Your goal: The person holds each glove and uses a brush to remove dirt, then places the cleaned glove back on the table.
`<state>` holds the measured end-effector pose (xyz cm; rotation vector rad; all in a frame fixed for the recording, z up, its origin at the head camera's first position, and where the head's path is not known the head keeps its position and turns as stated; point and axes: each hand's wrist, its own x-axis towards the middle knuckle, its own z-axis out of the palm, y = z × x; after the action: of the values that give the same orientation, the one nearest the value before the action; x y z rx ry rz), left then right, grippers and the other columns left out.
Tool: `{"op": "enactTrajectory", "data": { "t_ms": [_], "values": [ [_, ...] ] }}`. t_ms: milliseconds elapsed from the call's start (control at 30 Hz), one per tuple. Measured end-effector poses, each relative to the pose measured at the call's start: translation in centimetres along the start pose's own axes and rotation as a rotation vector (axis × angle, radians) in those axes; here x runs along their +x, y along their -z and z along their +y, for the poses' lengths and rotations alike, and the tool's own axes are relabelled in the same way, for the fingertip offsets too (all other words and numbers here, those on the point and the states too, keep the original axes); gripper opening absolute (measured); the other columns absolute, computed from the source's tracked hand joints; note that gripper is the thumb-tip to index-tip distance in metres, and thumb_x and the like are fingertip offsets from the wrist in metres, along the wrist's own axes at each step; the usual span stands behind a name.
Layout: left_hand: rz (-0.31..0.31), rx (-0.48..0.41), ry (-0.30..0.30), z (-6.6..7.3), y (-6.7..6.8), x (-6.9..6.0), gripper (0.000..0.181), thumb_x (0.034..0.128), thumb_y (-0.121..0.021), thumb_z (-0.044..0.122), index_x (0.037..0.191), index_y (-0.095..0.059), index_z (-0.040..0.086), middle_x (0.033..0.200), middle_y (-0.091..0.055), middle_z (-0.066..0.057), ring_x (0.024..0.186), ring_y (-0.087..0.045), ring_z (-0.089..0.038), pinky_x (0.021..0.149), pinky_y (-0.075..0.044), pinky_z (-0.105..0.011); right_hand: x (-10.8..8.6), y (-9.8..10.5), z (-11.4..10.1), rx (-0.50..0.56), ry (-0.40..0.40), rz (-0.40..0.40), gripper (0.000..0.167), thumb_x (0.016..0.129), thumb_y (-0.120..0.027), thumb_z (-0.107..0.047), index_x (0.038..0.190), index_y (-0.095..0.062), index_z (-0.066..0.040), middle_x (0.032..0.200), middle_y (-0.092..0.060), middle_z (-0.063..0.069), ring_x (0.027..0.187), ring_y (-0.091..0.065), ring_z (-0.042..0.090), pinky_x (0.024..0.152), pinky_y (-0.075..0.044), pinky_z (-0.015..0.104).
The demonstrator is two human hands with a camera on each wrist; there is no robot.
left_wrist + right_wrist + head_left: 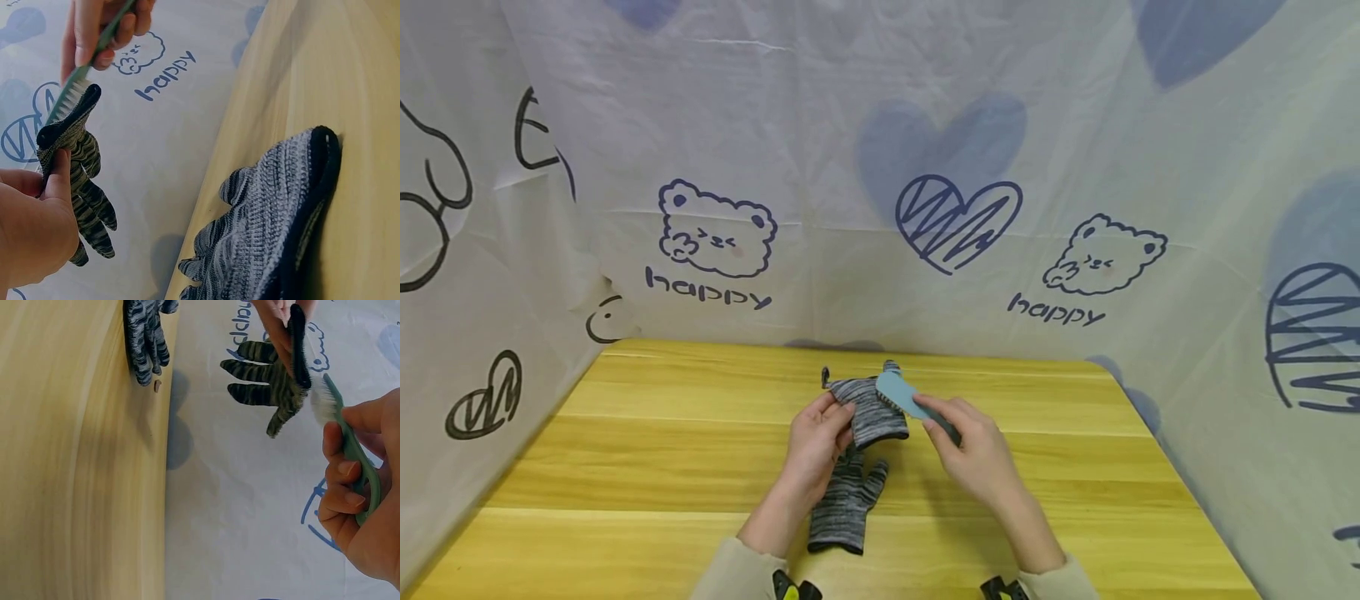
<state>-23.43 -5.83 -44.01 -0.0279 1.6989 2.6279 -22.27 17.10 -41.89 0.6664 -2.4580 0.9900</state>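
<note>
A grey-and-black knitted glove (867,410) hangs above the table, its dark cuff toward me. My left hand (814,437) pinches it at the left side, near the cuff, between thumb and fingers. In my right hand (973,450) is the handle of a green-blue scrub brush (898,390). Its white bristles (323,402) face the glove and lie against or very close to its surface near the cuff. A second matching glove (842,510) lies on the table below my hands, cuff toward me; in the left wrist view it fills the lower right.
The yellow wood-grain table (662,467) spreads out to both sides of my hands. A pale cloth (842,275) with hearts, bears and "happy" lettering hangs behind and at the sides of the table. A small brown bit (157,386) shows near a glove fingertip in the right wrist view.
</note>
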Motion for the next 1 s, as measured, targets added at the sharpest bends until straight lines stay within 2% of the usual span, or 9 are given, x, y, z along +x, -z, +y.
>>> {"op": "enactTrajectory", "data": {
  "t_ms": [233,433,567,667,733,867,933,1000],
  "values": [
    [0.006,-0.02,0.0,0.1,-0.2,0.1,0.03,0.1038,-0.054,-0.002,0.132,-0.054,-0.01,0.07,-0.049,0.007,0.07,-0.051,-0.005,0.064,-0.048,-0.018,-0.1,-0.2,0.4,-0.015,-0.051,-0.012,0.036,0.101,-0.069,-0.011,0.136,-0.071,-0.02,0.117,-0.074,0.004,0.094,-0.067,0.016,0.077,-0.058,0.046],
    [0.002,-0.012,0.002,0.0,-0.1,0.1,0.031,0.104,-0.054,-0.001,0.133,-0.053,-0.01,0.068,-0.042,0.008,0.069,-0.047,-0.005,0.064,-0.046,-0.018,0.0,0.1,0.8,-0.034,-0.1,-0.027,0.035,0.102,-0.068,-0.013,0.137,-0.07,-0.021,0.12,-0.073,0.005,0.094,-0.068,0.018,0.077,-0.056,0.042],
    [-0.005,-0.019,-0.003,0.0,0.0,0.2,0.035,0.104,-0.054,-0.001,0.137,-0.051,-0.012,0.072,-0.053,0.009,0.073,-0.054,-0.003,0.066,-0.049,-0.018,0.0,0.4,1.1,-0.055,-0.158,-0.039,0.035,0.103,-0.067,-0.015,0.138,-0.069,-0.02,0.126,-0.072,0.008,0.105,-0.07,0.025,0.084,-0.057,0.047],
    [-0.005,-0.023,-0.006,0.0,-0.1,0.2,0.034,0.1038,-0.054,-0.001,0.136,-0.052,-0.012,0.074,-0.056,0.008,0.076,-0.058,-0.002,0.068,-0.051,-0.018,0.1,0.8,1.4,-0.079,-0.198,-0.026,0.035,0.103,-0.067,-0.015,0.137,-0.07,-0.019,0.127,-0.072,0.011,0.105,-0.069,0.029,0.085,-0.057,0.05],
    [-0.002,-0.018,-0.005,-0.1,-0.1,0.2,0.031,0.1037,-0.055,-0.001,0.133,-0.053,-0.011,0.071,-0.052,0.008,0.073,-0.055,-0.003,0.066,-0.049,-0.018,0.1,1.0,1.5,-0.082,-0.21,-0.004,0.034,0.103,-0.067,-0.015,0.137,-0.07,-0.018,0.126,-0.072,0.012,0.104,-0.069,0.03,0.084,-0.056,0.05],
    [-0.002,-0.011,-0.005,-0.2,-0.1,0.3,0.031,0.1034,-0.056,-0.001,0.133,-0.053,-0.011,0.07,-0.049,0.008,0.072,-0.053,-0.003,0.066,-0.049,-0.018,0.2,1.2,1.3,-0.042,-0.173,0.055,0.034,0.102,-0.068,-0.014,0.136,-0.071,-0.018,0.125,-0.072,0.011,0.104,-0.069,0.03,0.084,-0.057,0.05],
    [-0.009,-0.01,-0.005,-0.3,-0.1,0.2,0.032,0.1035,-0.056,-0.001,0.133,-0.053,-0.011,0.07,-0.048,0.008,0.072,-0.052,-0.004,0.067,-0.049,-0.019,0.2,1.0,1.0,-0.016,-0.125,0.079,0.034,0.101,-0.069,-0.013,0.135,-0.071,-0.017,0.123,-0.073,0.01,0.103,-0.07,0.028,0.083,-0.058,0.048],
    [-0.013,-0.013,-0.003,-0.3,-0.1,0.1,0.031,0.1035,-0.056,-0.001,0.133,-0.053,-0.011,0.069,-0.046,0.008,0.072,-0.051,-0.004,0.067,-0.049,-0.019,0.2,0.7,0.8,0.006,-0.069,0.095,0.035,0.101,-0.07,-0.011,0.135,-0.071,-0.016,0.118,-0.074,0.009,0.095,-0.068,0.022,0.077,-0.058,0.042]
  ]
}}
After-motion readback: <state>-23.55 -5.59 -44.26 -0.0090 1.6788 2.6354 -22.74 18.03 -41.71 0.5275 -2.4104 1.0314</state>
